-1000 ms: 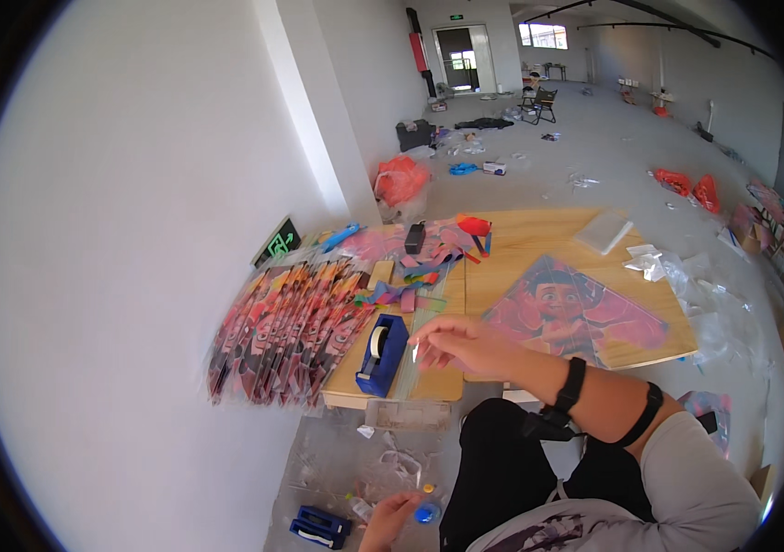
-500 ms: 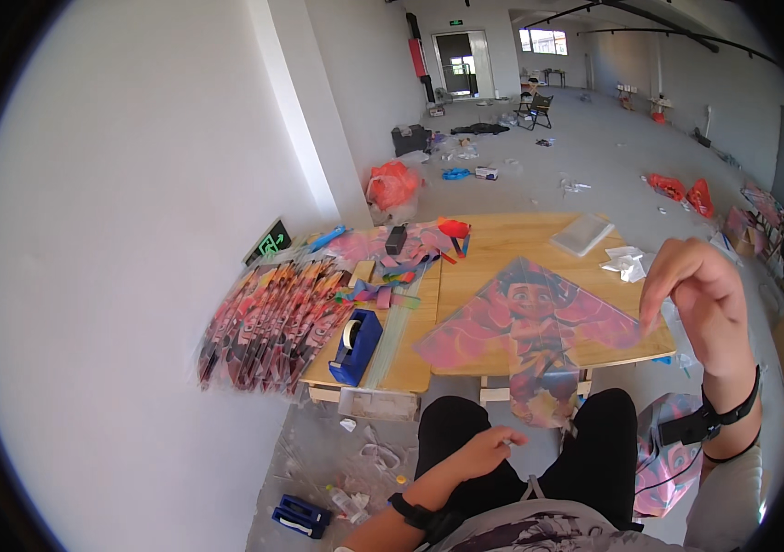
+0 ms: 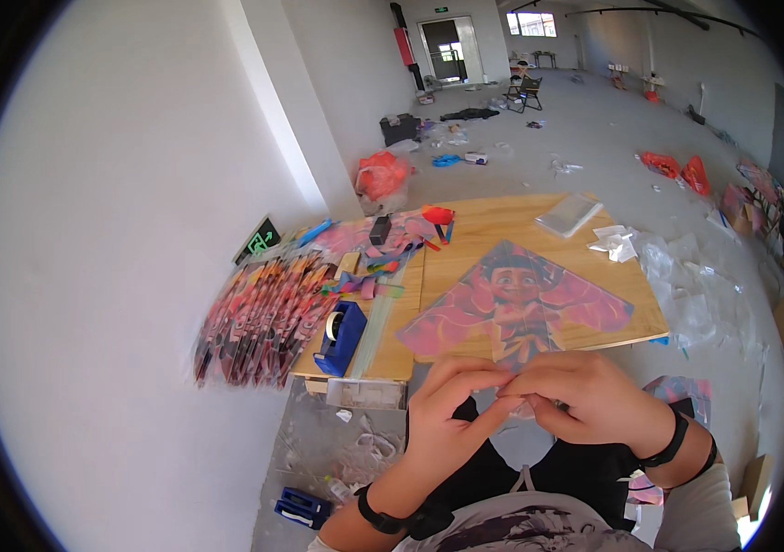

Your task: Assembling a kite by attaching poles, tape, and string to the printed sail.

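Note:
A printed kite (image 3: 513, 313) with a cartoon figure and pink-red wings lies spread on the wooden table (image 3: 479, 217), its tail end reaching over the near edge toward my lap. Above that tail, my left hand (image 3: 458, 405) and my right hand (image 3: 594, 402) meet fingertip to fingertip. Both are closed in a pinch; whatever is between the fingertips is hidden or too small to name. My hands cover the lower part of the tail. Left of the kite stands a blue tape dispenser (image 3: 344, 339) with a pale roll, beside thin clear rods (image 3: 380, 324).
A pile of folded kites (image 3: 259, 317) fills the table's left end. Ribbons (image 3: 369, 285), a black block (image 3: 380, 230) and an orange-red piece (image 3: 438, 214) lie behind. Clear plastic sleeves (image 3: 570, 215) and crumpled white paper (image 3: 615, 243) are at the far right. Another dispenser (image 3: 302, 507) is on the floor.
My right hand has come down from the raised right side to my left hand. My left hand has risen from my lap. The fingertips of both now meet over the kite's tail.

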{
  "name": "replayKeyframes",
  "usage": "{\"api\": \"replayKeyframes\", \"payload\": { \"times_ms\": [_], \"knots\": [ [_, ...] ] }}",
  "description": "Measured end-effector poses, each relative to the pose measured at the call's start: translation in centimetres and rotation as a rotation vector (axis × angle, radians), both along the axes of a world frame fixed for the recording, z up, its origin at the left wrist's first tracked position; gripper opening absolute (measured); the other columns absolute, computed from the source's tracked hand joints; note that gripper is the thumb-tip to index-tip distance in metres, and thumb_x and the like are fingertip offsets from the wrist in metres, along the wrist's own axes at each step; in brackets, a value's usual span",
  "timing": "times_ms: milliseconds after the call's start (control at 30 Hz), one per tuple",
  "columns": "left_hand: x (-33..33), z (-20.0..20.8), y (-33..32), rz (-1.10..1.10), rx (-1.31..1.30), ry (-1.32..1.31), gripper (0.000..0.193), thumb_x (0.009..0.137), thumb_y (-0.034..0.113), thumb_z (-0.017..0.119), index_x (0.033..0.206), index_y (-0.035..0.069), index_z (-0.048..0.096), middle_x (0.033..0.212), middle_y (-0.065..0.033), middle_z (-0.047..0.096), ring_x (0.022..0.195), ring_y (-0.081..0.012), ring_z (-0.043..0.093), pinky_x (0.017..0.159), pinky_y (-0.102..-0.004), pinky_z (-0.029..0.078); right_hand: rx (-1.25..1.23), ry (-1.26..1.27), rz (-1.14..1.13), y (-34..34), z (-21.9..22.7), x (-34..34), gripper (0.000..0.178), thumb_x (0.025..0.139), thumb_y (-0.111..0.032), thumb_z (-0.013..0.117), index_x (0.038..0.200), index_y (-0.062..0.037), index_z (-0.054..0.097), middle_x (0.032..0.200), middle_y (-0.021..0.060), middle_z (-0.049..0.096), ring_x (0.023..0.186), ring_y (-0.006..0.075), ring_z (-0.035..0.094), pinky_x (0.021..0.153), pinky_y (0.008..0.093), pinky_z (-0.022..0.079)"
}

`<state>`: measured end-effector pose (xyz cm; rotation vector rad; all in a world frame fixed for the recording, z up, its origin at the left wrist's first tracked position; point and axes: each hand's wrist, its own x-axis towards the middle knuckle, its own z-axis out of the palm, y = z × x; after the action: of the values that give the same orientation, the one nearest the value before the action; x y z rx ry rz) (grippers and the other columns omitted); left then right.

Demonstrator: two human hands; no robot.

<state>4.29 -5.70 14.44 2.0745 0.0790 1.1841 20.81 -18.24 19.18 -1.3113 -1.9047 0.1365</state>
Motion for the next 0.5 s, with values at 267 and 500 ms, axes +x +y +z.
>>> {"api": "replayKeyframes", "payload": {
  "times_ms": [267, 500],
  "knots": [
    [0.6, -1.4, -1.0, 0.112, 0.003, -0.089, 0.019, 0.077, -0.005, 0.08, 0.091, 0.005, 0.072, 0.093, -0.008, 0.07, 0.084, -0.0182, 0.066, 0.074, -0.028, 0.051, -0.195, 0.252, 0.013, 0.1, -2.8, 1.1, 0.025, 0.083, 0.009, 0.057, 0.103, -0.0018, 0.065, 0.092, 0.0101, 0.068, 0.083, 0.0233, 0.069, 0.072, 0.0335, 0.054],
    [0.4, -1.1, -0.6, 0.179, 0.258, -0.036, 0.018, 0.077, -0.004, 0.08, 0.089, 0.005, 0.07, 0.092, -0.008, 0.07, 0.082, -0.02, 0.065, 0.073, -0.0297, 0.051, -0.561, 0.944, 0.156, 2.2, -9.1, 2.6, 0.028, 0.097, -0.002, 0.044, 0.113, -0.0025, 0.067, 0.106, 0.0056, 0.069, 0.1, 0.015, 0.064, 0.087, 0.0292, 0.05]
  ]
}}
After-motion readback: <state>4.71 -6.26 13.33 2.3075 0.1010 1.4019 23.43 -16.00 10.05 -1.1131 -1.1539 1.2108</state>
